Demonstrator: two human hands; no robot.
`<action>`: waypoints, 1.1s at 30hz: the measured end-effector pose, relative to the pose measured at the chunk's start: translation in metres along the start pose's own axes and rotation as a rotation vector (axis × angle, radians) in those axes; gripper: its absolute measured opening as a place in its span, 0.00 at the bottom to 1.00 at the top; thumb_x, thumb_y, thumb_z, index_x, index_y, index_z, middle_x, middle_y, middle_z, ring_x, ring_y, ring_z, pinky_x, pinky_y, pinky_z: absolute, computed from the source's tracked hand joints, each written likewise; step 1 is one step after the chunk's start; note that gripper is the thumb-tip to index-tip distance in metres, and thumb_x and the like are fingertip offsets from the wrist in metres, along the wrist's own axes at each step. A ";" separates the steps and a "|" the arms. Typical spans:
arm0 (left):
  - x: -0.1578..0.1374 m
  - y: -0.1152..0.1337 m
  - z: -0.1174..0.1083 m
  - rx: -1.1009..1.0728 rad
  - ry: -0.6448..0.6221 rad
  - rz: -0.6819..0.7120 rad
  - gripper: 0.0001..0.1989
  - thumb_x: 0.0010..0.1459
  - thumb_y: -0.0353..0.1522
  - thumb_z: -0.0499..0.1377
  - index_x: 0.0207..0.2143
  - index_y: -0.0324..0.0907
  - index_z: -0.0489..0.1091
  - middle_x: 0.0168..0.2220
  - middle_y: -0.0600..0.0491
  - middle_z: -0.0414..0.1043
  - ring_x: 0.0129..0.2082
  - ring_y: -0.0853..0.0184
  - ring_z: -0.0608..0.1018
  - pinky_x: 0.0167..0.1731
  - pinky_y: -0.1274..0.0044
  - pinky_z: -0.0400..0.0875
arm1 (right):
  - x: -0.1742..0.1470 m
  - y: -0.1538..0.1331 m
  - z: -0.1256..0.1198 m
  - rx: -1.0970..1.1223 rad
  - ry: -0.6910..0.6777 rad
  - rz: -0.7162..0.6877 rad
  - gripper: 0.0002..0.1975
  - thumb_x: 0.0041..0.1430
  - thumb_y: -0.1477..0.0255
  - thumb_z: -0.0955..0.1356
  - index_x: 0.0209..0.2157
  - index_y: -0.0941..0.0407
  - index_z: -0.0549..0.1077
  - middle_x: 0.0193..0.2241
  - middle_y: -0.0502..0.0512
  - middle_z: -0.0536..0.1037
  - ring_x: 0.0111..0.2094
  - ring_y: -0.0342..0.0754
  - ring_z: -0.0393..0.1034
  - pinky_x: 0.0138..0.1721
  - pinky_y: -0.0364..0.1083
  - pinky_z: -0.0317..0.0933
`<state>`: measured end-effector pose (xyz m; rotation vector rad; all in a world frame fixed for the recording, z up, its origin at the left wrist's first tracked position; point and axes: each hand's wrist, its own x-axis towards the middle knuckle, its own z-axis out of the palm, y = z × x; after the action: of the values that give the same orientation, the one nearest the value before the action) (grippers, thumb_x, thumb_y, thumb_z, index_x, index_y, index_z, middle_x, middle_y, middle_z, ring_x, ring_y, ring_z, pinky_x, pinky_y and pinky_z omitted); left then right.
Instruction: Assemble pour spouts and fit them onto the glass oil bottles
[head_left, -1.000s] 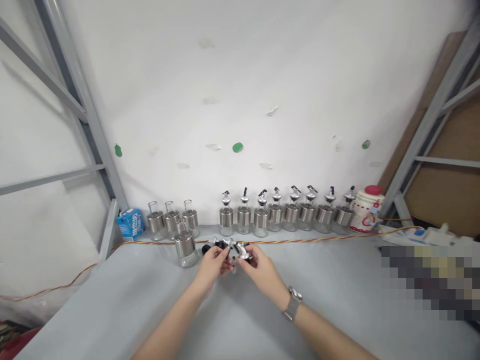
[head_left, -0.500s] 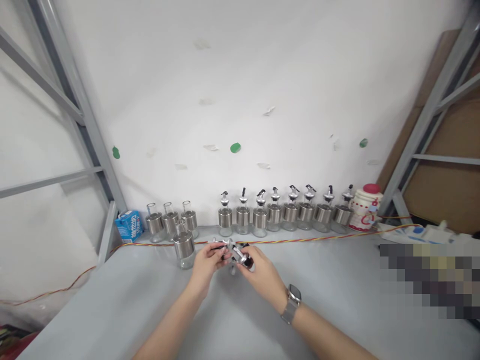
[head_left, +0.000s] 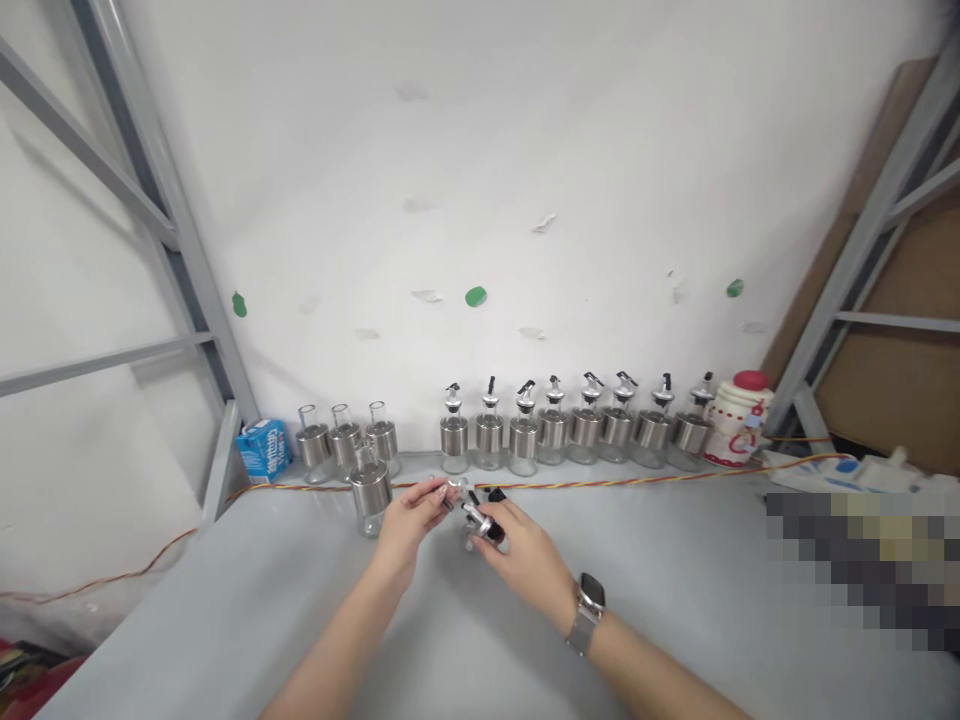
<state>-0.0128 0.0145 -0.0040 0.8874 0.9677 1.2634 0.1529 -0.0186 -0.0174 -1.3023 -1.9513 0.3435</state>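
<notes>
Silver pourer (head_left: 481, 523) | tilted, between right fingers (head_left: 490, 553) | left fingers (head_left: 426, 491) near

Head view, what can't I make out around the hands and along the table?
In the head view:
- Silvery piece at the left hand's fingertips: too small, partly finger-covered.
- Pourer in the right hand: full shape hidden by fingers.
- Smaller print on the blue carton: too small.
- Whatever the pixelated patch masks.
- Forearms: cut by the bottom edge.

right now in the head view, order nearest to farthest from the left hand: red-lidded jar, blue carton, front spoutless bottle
1. Front spoutless bottle: just left of the left hand
2. Blue carton: far left
3. Red-lidded jar: far right, at the back
</notes>
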 end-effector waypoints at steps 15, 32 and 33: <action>-0.004 -0.002 0.007 -0.095 -0.095 -0.041 0.09 0.43 0.33 0.64 0.30 0.40 0.72 0.34 0.50 0.74 0.35 0.71 0.73 0.37 0.80 0.61 | -0.001 -0.003 0.001 0.053 0.008 -0.054 0.13 0.52 0.72 0.63 0.42 0.52 0.65 0.35 0.52 0.70 0.34 0.46 0.66 0.37 0.45 0.60; -0.007 -0.008 0.010 -0.022 -0.155 0.019 0.10 0.44 0.34 0.63 0.30 0.38 0.72 0.34 0.47 0.74 0.36 0.67 0.73 0.37 0.77 0.62 | -0.003 -0.004 0.002 0.102 -0.039 -0.026 0.12 0.52 0.70 0.64 0.41 0.54 0.66 0.33 0.52 0.72 0.30 0.46 0.66 0.33 0.44 0.60; -0.007 -0.009 0.009 -0.016 -0.156 0.015 0.11 0.43 0.34 0.63 0.30 0.38 0.72 0.35 0.47 0.74 0.36 0.67 0.73 0.38 0.77 0.62 | -0.003 -0.004 0.003 0.102 -0.039 -0.027 0.12 0.52 0.70 0.64 0.40 0.54 0.67 0.33 0.53 0.72 0.30 0.46 0.66 0.33 0.44 0.60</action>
<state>-0.0012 0.0064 -0.0081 0.9672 0.8275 1.1948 0.1484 -0.0223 -0.0180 -1.2110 -1.9558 0.4518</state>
